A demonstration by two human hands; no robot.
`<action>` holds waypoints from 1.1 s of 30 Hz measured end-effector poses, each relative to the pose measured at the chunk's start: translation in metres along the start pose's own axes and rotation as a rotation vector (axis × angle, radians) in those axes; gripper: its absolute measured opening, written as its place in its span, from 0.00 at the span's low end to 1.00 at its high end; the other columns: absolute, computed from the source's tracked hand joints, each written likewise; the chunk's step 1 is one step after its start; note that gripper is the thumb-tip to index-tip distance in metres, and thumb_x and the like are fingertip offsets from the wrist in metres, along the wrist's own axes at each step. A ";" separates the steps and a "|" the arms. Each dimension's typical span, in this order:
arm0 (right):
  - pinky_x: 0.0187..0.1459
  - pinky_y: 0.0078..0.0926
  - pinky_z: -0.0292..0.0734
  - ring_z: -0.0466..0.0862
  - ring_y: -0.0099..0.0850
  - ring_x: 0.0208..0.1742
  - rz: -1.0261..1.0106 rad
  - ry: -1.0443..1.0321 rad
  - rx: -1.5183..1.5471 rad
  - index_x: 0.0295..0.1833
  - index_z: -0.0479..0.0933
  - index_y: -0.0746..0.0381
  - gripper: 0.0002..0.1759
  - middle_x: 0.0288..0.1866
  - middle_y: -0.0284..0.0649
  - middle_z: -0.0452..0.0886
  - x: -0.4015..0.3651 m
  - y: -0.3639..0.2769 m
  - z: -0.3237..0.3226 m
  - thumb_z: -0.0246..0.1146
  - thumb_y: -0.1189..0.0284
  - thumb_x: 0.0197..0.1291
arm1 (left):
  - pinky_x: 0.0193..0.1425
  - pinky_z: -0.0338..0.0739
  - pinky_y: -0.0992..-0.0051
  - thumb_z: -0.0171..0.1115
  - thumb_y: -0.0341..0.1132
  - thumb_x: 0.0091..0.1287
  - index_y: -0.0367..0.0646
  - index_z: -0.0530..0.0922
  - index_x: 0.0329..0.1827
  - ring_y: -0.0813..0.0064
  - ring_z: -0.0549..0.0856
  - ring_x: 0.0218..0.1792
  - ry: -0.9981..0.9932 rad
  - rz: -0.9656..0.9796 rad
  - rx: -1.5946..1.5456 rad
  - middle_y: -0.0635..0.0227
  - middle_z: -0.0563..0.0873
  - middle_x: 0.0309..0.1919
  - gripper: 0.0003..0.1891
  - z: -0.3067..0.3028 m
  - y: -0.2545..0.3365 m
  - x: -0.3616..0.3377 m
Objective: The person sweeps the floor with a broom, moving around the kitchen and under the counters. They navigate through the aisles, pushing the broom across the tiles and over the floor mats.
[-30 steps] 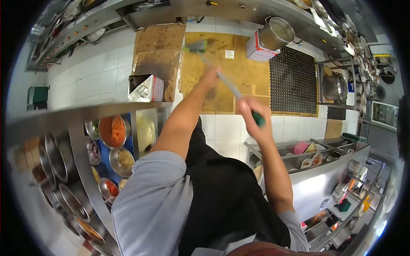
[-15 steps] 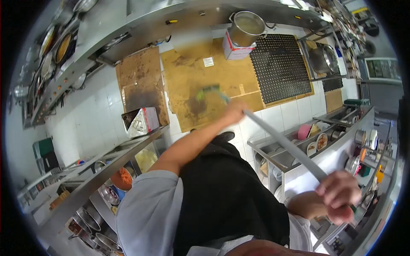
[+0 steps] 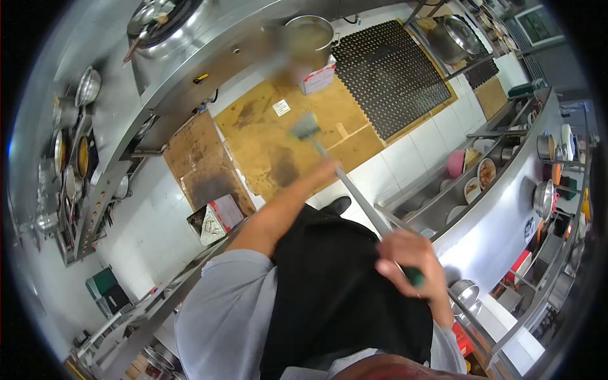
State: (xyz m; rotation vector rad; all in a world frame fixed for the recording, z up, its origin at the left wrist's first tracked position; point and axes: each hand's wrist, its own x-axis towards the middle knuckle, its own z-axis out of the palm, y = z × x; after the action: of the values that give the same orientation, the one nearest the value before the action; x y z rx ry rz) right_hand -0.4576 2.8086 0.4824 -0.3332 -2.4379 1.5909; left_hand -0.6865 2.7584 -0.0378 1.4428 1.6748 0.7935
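Observation:
A broom with a grey handle slants across the middle of the view. Its greenish head rests on or just over the brown cardboard on the floor; contact cannot be made out. Low on the handle, my left hand is closed around it, slightly blurred. My right hand grips the upper end in front of the black apron, where a dark green end cap shows beneath the fingers.
Cardboard sheets and a black perforated mat cover part of the white tiled floor. A large pot stands on a white and red box. An open tin is at left. Steel counters and shelves line both sides.
My right hand has swung left and in towards the apron with the handle's upper end. The broom head has shifted slightly towards the pot. The whole view has turned.

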 end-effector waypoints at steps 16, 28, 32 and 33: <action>0.29 0.34 0.76 0.83 0.40 0.27 0.227 0.818 -0.162 0.25 0.72 0.64 0.19 0.22 0.43 0.78 0.078 -0.008 -0.020 0.57 0.68 0.71 | 0.53 0.82 0.52 0.71 0.37 0.66 0.45 0.88 0.37 0.46 0.86 0.49 -0.063 0.347 0.042 0.53 0.87 0.39 0.06 -0.109 0.112 0.161; 0.23 0.29 0.70 0.78 0.30 0.18 0.265 1.136 -0.162 0.30 0.73 0.59 0.29 0.19 0.33 0.75 -0.015 -0.149 0.033 0.58 0.47 0.78 | 0.53 0.81 0.54 0.73 0.46 0.62 0.48 0.86 0.34 0.55 0.85 0.50 -0.792 0.905 -0.085 0.63 0.86 0.39 0.11 -0.005 0.219 0.045; 0.22 0.25 0.57 0.77 0.26 0.18 0.074 1.152 -0.242 0.34 0.72 0.54 0.29 0.19 0.30 0.77 -0.032 -0.152 0.034 0.59 0.41 0.76 | 0.43 0.80 0.55 0.74 0.41 0.61 0.47 0.87 0.30 0.52 0.86 0.40 -0.807 0.791 -0.160 0.62 0.84 0.32 0.09 -0.034 0.240 0.092; 0.22 0.25 0.58 0.77 0.26 0.18 -0.038 1.232 -0.194 0.32 0.71 0.53 0.29 0.19 0.31 0.77 -0.033 -0.128 0.032 0.60 0.40 0.76 | 0.44 0.79 0.54 0.73 0.35 0.60 0.49 0.89 0.32 0.53 0.86 0.41 -0.739 0.786 -0.140 0.61 0.84 0.32 0.03 -0.039 0.232 0.118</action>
State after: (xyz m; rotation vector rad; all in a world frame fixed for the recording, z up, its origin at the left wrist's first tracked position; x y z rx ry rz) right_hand -0.4455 2.7206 0.5856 -0.9375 -1.5583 0.6971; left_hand -0.6098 2.9138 0.1602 1.9846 0.4736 0.6229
